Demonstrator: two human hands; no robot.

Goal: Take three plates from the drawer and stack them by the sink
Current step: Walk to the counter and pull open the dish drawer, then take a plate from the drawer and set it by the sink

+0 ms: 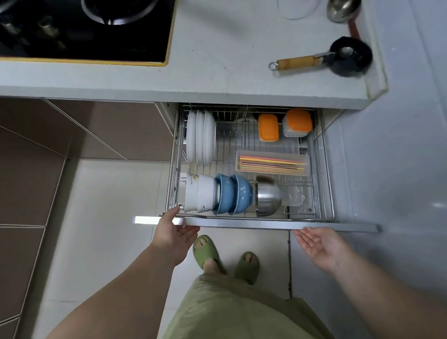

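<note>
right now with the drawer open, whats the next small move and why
Probably reach the left hand from the drawer front to the white plates standing on edge at the rack's back left. Both hands are empty, and the right hand hovers open.

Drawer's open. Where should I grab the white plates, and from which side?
Take the plates by their upper rims, coming straight down from above. They stand on edge in the rack's back left corner, so only the rims are free.
</note>
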